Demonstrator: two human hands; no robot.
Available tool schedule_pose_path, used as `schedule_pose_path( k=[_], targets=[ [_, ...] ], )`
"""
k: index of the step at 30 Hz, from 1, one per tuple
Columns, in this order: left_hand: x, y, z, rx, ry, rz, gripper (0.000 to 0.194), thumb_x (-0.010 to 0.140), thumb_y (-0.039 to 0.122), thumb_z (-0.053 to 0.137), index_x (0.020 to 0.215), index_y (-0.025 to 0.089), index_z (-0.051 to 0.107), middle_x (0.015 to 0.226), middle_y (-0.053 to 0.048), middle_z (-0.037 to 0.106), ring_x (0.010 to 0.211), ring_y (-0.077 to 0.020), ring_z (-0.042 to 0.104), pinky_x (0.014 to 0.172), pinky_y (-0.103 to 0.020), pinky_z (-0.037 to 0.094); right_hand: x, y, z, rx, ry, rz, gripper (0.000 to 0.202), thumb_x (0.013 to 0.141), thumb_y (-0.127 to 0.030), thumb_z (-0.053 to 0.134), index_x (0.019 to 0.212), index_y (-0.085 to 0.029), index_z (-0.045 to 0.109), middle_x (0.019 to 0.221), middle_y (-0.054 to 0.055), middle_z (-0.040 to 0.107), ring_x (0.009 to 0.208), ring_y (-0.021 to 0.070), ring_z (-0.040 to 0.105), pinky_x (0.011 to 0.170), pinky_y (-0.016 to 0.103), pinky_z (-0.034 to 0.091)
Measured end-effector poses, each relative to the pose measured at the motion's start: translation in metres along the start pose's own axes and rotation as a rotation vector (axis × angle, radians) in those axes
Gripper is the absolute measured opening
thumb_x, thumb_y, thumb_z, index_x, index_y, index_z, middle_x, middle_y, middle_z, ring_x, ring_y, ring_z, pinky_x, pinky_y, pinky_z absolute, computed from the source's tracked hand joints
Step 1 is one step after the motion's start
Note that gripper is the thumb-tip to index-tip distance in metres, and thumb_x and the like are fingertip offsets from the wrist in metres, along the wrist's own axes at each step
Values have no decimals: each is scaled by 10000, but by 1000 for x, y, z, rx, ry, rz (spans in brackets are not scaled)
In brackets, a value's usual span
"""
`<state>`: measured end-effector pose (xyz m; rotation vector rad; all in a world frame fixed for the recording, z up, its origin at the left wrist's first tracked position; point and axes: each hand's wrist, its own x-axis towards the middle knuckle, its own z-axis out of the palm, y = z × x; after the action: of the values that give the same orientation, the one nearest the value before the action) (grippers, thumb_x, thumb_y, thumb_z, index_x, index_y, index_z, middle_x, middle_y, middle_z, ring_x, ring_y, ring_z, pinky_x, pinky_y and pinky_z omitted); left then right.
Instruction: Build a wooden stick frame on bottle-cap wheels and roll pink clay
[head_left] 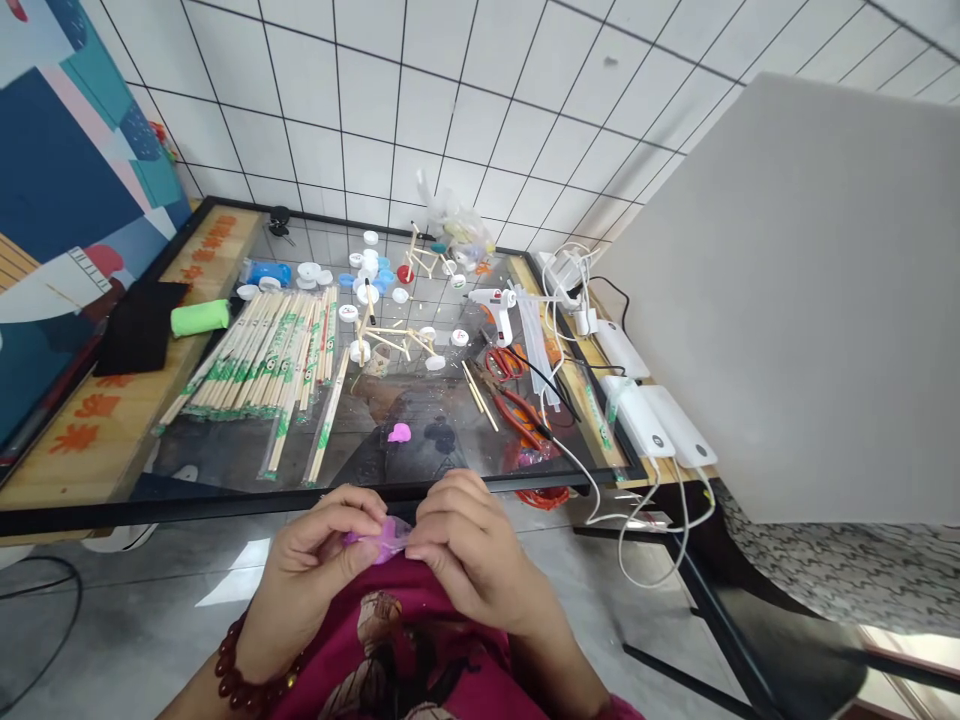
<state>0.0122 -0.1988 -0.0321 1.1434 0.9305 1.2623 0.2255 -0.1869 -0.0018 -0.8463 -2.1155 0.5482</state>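
Close to my lap, in front of the table's edge, I hold a small clear plastic bag [391, 540] with purple modelling clay in it. My left hand [330, 545] pinches the bag's left side between thumb and fingers. On its right end, my right hand [472, 550] grips the plastic, fingers curled. A bright pink lump of clay [400, 433] lies on the glass tabletop just beyond my hands. Farther back stand two small frames of glued sticks, a nearer stick frame [394, 338] and a farther stick frame [427, 258], with bottle caps at their ends.
Wrapped chopsticks [262, 350] are heaped on the left, near a green clay roll [200, 318]. White bottle caps [367, 262] cluster mid-table. A glue gun [496, 308], red-handled pliers [517, 412], glue sticks [536, 345] and white power adapters [637, 415] with trailing cables occupy the right.
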Motion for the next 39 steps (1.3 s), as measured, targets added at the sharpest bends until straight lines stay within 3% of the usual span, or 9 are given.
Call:
schedule_pose_path(
  k=[4, 6, 8, 13, 16, 19, 25, 33, 39],
  targets=[
    [-3, -9, 3, -77, 51, -26, 67, 829, 296, 840, 830, 237, 809, 908, -58, 721, 917, -188, 706, 854, -288, 582, 1, 3, 8, 162, 83, 124, 206, 963, -375, 731, 1095, -227, 672, 929, 33, 713, 849, 168, 662, 786, 314, 515],
    [-3, -11, 4, -49, 49, -70, 110, 846, 317, 824, 809, 218, 794, 907, -61, 712, 903, -183, 693, 827, -271, 569, 2, 3, 12, 204, 83, 146, 124, 1010, -332, 660, 961, -221, 688, 895, 25, 704, 817, 149, 660, 779, 295, 510],
    [-3, -11, 6, -39, 69, -108, 163, 860, 334, 811, 770, 205, 767, 884, -53, 697, 857, -166, 672, 774, -246, 552, 2, 2, 17, 195, 102, 172, 199, 1039, -288, 589, 870, -212, 665, 842, 19, 680, 785, 143, 638, 771, 293, 499],
    [-2, -5, 9, -60, 152, -157, 221, 838, 404, 823, 761, 203, 771, 893, -47, 707, 835, -149, 668, 747, -213, 550, 4, 0, 22, 197, 133, 257, 232, 1048, -301, 538, 852, -209, 621, 841, 29, 652, 778, 153, 610, 741, 294, 505],
    [0, -3, 8, 15, 113, -189, 180, 794, 377, 860, 860, 214, 823, 1006, -73, 738, 901, -167, 702, 789, -216, 575, 5, 2, 17, 211, 124, 268, 213, 1048, -276, 538, 869, -208, 631, 860, 29, 660, 809, 152, 619, 764, 289, 513],
    [2, -3, 8, 65, 79, -146, 119, 787, 326, 861, 821, 217, 829, 944, -69, 747, 878, -162, 713, 802, -215, 587, 5, 5, 12, 221, 89, 290, 204, 1045, -273, 560, 879, -206, 658, 872, 30, 671, 822, 151, 629, 782, 287, 518],
    [5, -8, 9, 104, 131, -92, 63, 808, 295, 834, 807, 232, 835, 922, -60, 761, 871, -159, 730, 796, -204, 599, 1, 9, 14, 227, 44, 311, 93, 1002, -259, 649, 950, -208, 707, 919, 33, 695, 872, 156, 653, 808, 289, 514],
    [10, 4, 16, 183, 48, -70, 65, 836, 281, 801, 825, 222, 825, 900, -63, 760, 831, -153, 729, 760, -198, 597, 4, 7, 15, 197, 78, 299, 149, 1018, -218, 572, 892, -211, 651, 880, 22, 671, 848, 156, 635, 796, 300, 482],
    [15, 1, 11, 191, -15, -88, 58, 820, 258, 792, 821, 227, 841, 912, -71, 764, 833, -155, 728, 750, -191, 577, 0, 14, 25, 254, 153, 378, 195, 1014, -251, 563, 835, -204, 622, 819, 5, 632, 770, 140, 592, 721, 265, 451]
  ],
)
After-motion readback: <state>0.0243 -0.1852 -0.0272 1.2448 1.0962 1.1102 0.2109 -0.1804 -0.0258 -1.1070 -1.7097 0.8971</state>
